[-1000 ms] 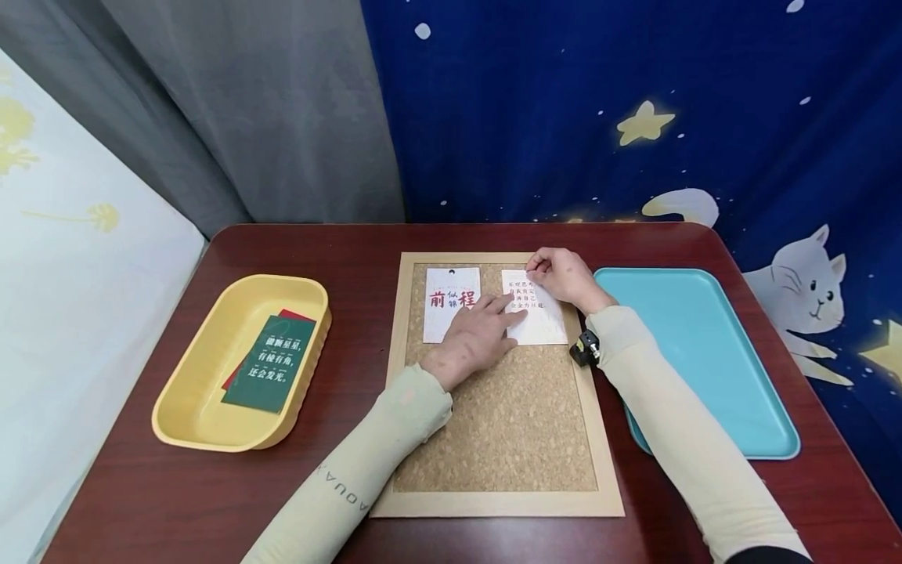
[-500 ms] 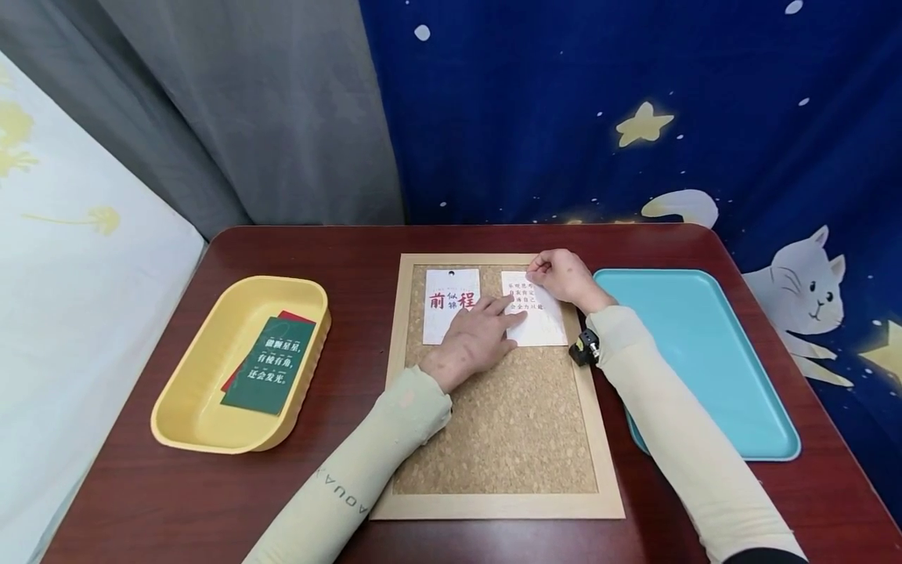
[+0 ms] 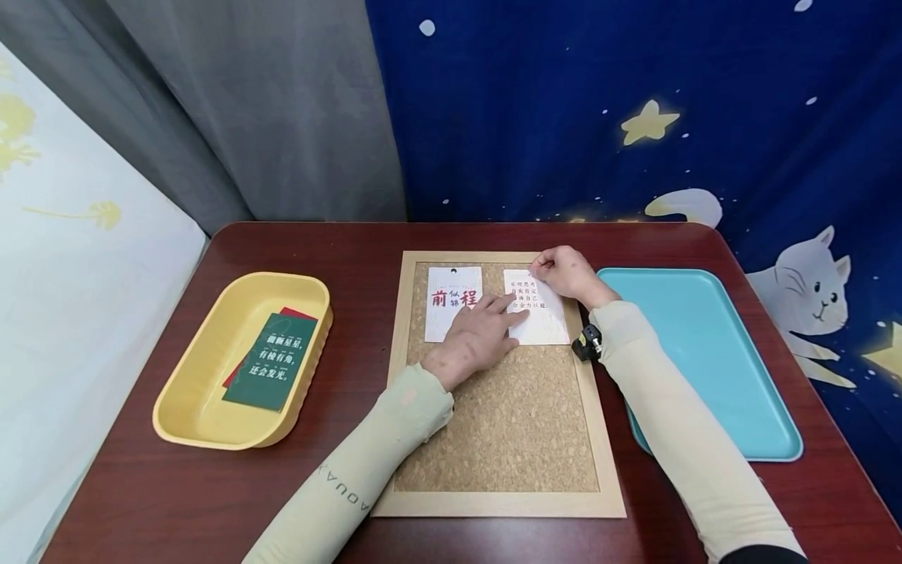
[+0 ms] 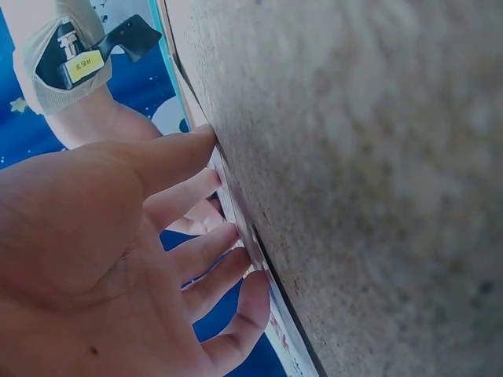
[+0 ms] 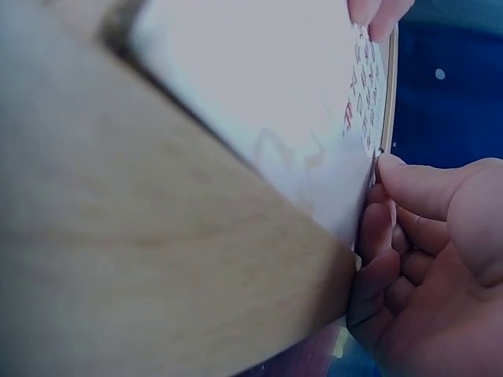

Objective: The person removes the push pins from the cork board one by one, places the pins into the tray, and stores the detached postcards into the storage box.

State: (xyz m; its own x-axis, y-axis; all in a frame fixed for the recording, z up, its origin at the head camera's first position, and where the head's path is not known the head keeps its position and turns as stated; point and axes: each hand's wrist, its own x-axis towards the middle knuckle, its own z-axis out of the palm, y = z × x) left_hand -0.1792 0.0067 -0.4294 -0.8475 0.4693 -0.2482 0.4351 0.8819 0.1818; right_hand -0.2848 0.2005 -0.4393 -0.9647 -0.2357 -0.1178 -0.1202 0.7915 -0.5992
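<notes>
In the head view a framed corkboard lies flat on the table. Two white cards sit along its upper part: the left card has large red and blue characters and a dark dot at the top; the right card bears lines of small red print. My left hand rests with spread, extended fingers across both cards. At the right card's top edge, my right hand pinches something tiny, seemingly a pushpin, mostly hidden by thumb and fingers. The left wrist view shows the left fingertips touching the board side.
A yellow tray on the left holds a green card over a red card. At the right lies a blue tray, close to the board and under the right forearm. Curtains hang behind the table.
The right fingertips have shifted very slightly at the right card's top edge, showing a little more print. My left hand stays in place on the cards.
</notes>
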